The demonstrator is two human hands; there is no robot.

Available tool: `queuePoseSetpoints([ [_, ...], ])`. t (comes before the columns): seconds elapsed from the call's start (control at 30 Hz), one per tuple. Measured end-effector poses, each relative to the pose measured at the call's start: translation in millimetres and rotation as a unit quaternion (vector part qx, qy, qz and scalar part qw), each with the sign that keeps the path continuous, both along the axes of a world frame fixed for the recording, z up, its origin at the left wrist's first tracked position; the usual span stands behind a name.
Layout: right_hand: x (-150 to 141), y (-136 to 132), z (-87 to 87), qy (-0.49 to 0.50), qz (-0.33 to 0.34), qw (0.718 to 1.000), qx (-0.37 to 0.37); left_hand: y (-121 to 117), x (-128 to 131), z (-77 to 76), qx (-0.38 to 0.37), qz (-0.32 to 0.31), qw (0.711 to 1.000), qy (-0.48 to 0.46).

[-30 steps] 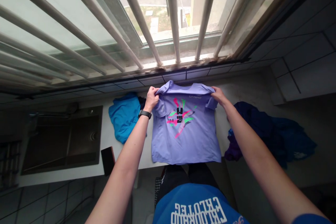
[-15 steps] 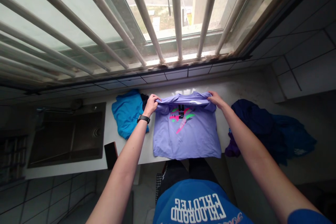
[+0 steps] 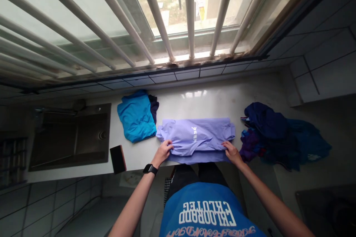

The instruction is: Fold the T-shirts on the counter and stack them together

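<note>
Lilac shirt [image 3: 207, 133], long axis L-R

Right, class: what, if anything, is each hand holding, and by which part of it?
The left hand and right hand both hold the lavender shirt, pinching the near edge of its folded-over upper layer, one toward each end.

Two hands, one left hand [image 3: 163, 152] and one right hand [image 3: 233, 154]; one lavender T-shirt [image 3: 204, 133]; one watch [image 3: 150, 169]; one smartphone [image 3: 118, 159]; one sink [image 3: 55, 152]; two garment piles, one left pile [image 3: 137, 118], one right pile [image 3: 278, 137].
</note>
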State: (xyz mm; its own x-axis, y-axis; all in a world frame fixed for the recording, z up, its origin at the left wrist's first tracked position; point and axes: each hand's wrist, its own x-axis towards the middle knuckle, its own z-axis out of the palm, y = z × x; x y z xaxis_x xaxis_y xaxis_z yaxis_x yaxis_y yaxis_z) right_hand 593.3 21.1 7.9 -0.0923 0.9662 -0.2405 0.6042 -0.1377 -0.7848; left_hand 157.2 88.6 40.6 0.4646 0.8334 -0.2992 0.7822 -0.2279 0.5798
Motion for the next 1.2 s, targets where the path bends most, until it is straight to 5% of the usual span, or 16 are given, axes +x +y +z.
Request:
queuePoseSetpoints([
  [0.13,-3,-3,-6.7,-0.052,0.02,0.998,0.019,-20,-7,-14.9,0.005,0.007,1.0,0.03],
  [0.3,-5,-14,-3.6,-0.109,0.03,0.991,0.076,-28,-12,-10.5,0.051,0.013,0.998,0.024],
  [0.5,0,-50,-11.9,-0.191,0.123,0.973,0.034,-53,-8,-12.1,0.017,-0.029,0.999,0.041],
  [0.63,-14,-49,-0.8,-0.204,0.103,0.973,0.029,-69,11,-8.1,0.053,-0.023,0.995,0.079],
  [0.83,-53,-42,8.8,-0.145,0.106,0.984,0.015,-74,55,-15.0,0.037,-0.113,0.991,0.054],
  [1.0,-48,-59,5.7,-0.089,0.172,0.981,0.024,-84,63,-14.9,0.0,-0.215,0.976,0.019],
  [1.1,-27,-53,0.2,-0.094,0.046,0.994,0.039,-88,57,-8.2,-0.02,-0.235,0.972,-0.01],
  [1.2,-1,-23,-8.4,-0.161,-0.202,0.964,0.059,-72,46,-2.8,0.017,-0.076,0.997,0.009],
])
